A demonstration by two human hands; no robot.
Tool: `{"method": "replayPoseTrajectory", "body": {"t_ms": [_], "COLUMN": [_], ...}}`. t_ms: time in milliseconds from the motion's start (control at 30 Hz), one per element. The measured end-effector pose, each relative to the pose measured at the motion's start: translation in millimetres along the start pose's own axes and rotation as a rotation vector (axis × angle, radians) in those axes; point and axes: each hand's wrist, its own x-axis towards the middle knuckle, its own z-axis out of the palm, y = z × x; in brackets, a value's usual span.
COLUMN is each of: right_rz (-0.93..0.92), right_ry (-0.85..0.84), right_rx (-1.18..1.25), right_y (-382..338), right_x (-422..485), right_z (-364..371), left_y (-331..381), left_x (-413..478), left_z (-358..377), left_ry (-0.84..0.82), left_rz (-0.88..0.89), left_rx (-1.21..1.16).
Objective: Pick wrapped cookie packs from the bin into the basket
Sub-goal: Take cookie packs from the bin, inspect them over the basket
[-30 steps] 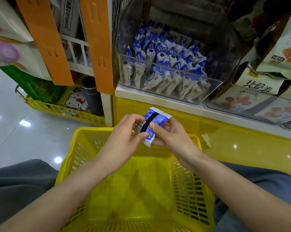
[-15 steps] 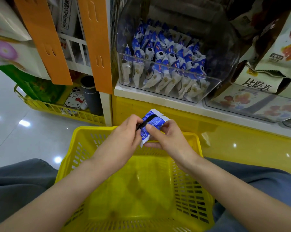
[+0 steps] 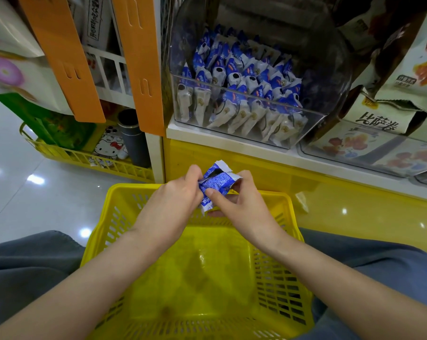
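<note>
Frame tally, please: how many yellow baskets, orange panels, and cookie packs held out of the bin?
Yellow slotted plastic baskets: 2, one near, one on the floor at left
Orange slotted panels: 2
Blue-and-white wrapped cookie pack, pinched between left hand and right hand: 1
Total: 5

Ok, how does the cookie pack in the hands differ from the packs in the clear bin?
The held pack is pinched between the left hand and right hand above the yellow basket; the bin packs sit untouched in the clear bin. The held pack looks creased and twisted; the bin packs stand in leaning rows. Both have blue-and-white wrappers.
</note>
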Motion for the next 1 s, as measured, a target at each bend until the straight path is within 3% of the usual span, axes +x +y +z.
{"method": "replayPoseTrajectory", "body": {"t_ms": [267, 433, 600, 800, 1000], "right_rz": [-0.078, -0.144, -0.199, -0.213, -0.028], "right_ry": [-0.007, -0.015, -0.034, -0.007, 0.030], "right_rx": [-0.306, -0.420, -0.492, -0.433, -0.006], "right_y": [6, 8, 10, 9, 2], "right_x": [-3, -4, -6, -3, 6], "right_z": [2, 1, -2, -2, -5], "left_y": [5, 4, 3, -4, -5], "left_x": [-3, -1, -1, 4, 1], "left_z": [-4, -4, -4, 2, 13], "left_ry": [-0.004, -0.004, 0.034, 0.136, 0.004], "left_rz": [0.149, 0.011, 0.116, 0.029, -0.020], "left_rx": [0.198, 0.015, 0.113, -0.168, -0.312]}}
